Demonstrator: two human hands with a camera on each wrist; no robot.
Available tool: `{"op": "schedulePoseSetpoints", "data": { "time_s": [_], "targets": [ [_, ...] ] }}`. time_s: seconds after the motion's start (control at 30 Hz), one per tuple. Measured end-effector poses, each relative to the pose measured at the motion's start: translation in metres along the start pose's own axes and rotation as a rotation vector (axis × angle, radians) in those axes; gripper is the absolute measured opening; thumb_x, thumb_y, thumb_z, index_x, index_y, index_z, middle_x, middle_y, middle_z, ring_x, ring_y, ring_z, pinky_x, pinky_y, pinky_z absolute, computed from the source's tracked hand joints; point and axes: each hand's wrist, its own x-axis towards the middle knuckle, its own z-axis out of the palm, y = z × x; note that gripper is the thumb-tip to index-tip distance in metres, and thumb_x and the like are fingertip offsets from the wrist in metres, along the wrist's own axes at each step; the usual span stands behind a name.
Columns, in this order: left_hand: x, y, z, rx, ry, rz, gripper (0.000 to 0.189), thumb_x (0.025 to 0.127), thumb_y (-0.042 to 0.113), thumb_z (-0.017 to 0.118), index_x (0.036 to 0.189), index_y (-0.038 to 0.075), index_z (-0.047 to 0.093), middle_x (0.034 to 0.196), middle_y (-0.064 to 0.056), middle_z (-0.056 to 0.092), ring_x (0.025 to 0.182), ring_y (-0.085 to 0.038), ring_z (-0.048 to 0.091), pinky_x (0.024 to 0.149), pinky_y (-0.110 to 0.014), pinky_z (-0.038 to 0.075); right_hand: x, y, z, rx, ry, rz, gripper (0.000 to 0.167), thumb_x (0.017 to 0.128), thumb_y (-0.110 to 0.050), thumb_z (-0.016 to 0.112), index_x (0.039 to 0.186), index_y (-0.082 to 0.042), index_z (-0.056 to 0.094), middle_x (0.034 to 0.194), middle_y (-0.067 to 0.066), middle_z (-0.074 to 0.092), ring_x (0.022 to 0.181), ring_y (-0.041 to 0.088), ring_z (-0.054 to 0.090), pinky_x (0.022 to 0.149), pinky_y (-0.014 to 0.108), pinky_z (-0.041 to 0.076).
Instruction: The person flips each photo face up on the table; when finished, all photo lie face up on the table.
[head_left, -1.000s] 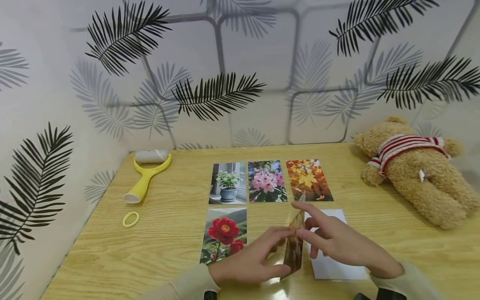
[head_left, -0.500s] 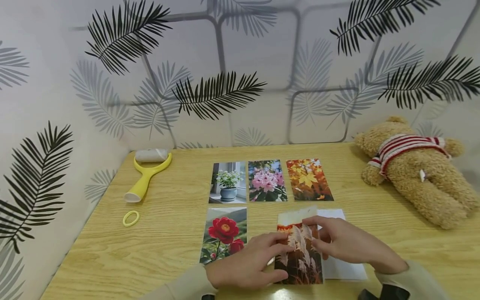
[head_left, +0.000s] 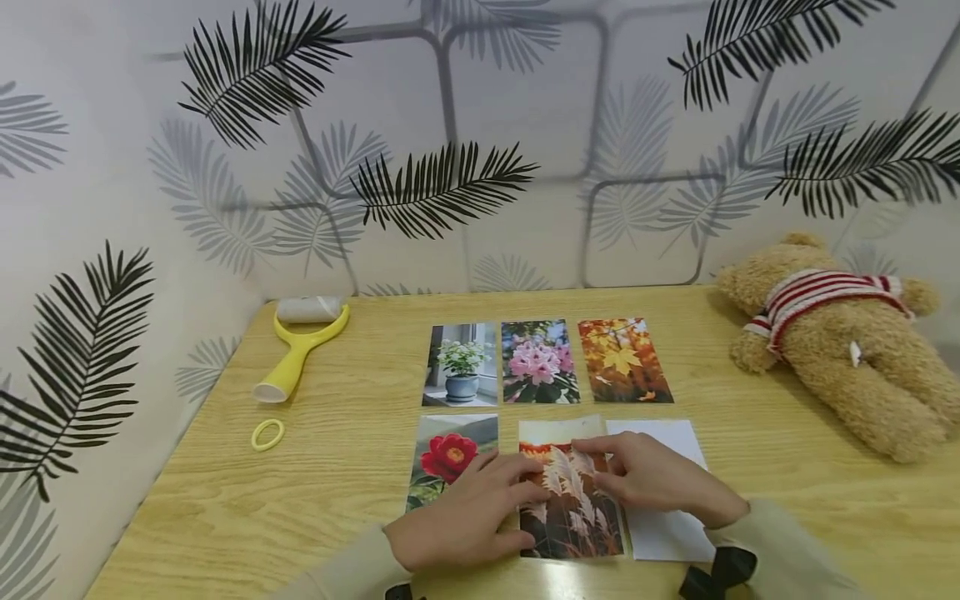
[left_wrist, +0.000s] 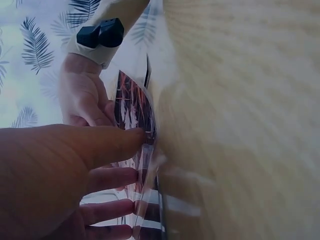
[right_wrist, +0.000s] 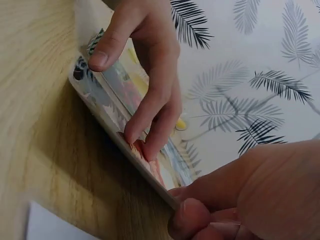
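A photo card of pale reeds (head_left: 577, 512) lies picture up at the front of the table, slightly bowed in the right wrist view. My right hand (head_left: 656, 475) pinches its right edge between thumb and fingers. From the other side, my left hand (head_left: 468, 521) touches the card with fairly straight fingers spread over its left part. In the left wrist view, the left thumb (left_wrist: 117, 142) lies along the card's near edge. A red flower card (head_left: 450, 457) sits under the left forearm side, partly hidden. A white card or sheet (head_left: 671, 533) lies below the right hand.
Behind are three photo cards in a row: a potted plant (head_left: 460, 367), pink blossoms (head_left: 540, 362) and autumn leaves (head_left: 625, 362). A yellow-handled roller (head_left: 288, 367) and a yellow ring (head_left: 267, 434) lie left. A teddy bear (head_left: 847, 350) lies right.
The reed card stood nearly on edge, then turned its picture up and came left toward the red flower card. Both hands moved left with it, exposing more of the white one.
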Motion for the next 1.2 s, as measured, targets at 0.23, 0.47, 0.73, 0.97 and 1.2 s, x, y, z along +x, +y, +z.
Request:
{"op": "schedulePoseSetpoints", "data": {
  "time_s": [0.23, 0.47, 0.73, 0.97, 1.2],
  "targets": [
    [-0.002, -0.008, -0.004, 0.018, -0.011, -0.066, 0.046, 0.089, 0.040, 0.067, 0.132, 0.026, 0.057, 0.145, 0.001, 0.043, 0.136, -0.016, 0.037, 0.113, -0.054, 0.024, 0.013, -0.005, 0.003, -0.037, -0.001, 0.015, 0.044, 0.093, -0.012, 0.062, 0.135, -0.005, 0.055, 0.051, -0.008, 0.047, 0.040, 0.005, 0.040, 0.043, 0.021, 0.033],
    [-0.001, -0.007, -0.006, 0.008, -0.006, -0.077, 0.046, 0.089, 0.039, 0.068, 0.131, 0.025, 0.057, 0.144, 0.001, 0.045, 0.134, -0.018, 0.039, 0.111, -0.052, 0.027, 0.016, -0.006, 0.001, -0.071, 0.009, 0.074, 0.042, 0.090, -0.010, 0.065, 0.131, -0.008, 0.059, 0.048, -0.008, 0.045, 0.040, 0.005, 0.040, 0.043, 0.021, 0.032],
    [0.001, -0.007, -0.010, 0.061, -0.036, -0.075, 0.047, 0.088, 0.045, 0.067, 0.131, 0.027, 0.058, 0.141, 0.001, 0.047, 0.132, -0.019, 0.043, 0.109, -0.045, 0.033, 0.007, 0.007, -0.001, -0.119, 0.121, -0.014, 0.029, 0.095, -0.018, 0.060, 0.122, -0.012, 0.067, 0.050, -0.012, 0.035, 0.043, 0.001, 0.029, 0.043, 0.019, 0.027],
    [0.007, -0.003, -0.020, 0.115, -0.098, -0.037, 0.054, 0.088, 0.046, 0.067, 0.135, 0.023, 0.053, 0.146, -0.005, 0.041, 0.134, -0.022, 0.040, 0.108, -0.043, 0.037, -0.016, 0.021, -0.013, -0.133, 0.258, -0.019, 0.023, 0.094, -0.014, 0.061, 0.116, -0.013, 0.068, 0.053, -0.011, 0.037, 0.046, 0.001, 0.029, 0.045, 0.020, 0.029],
    [0.032, 0.009, -0.020, 0.053, -0.069, 0.065, 0.051, 0.093, 0.041, 0.061, 0.137, 0.017, 0.049, 0.149, -0.008, 0.037, 0.135, -0.022, 0.039, 0.108, -0.041, 0.037, -0.030, 0.037, -0.031, -0.178, 0.343, 0.006, 0.030, 0.092, -0.009, 0.063, 0.122, -0.003, 0.061, 0.067, -0.007, 0.054, 0.053, 0.001, 0.041, 0.048, 0.022, 0.036]
  ]
}}
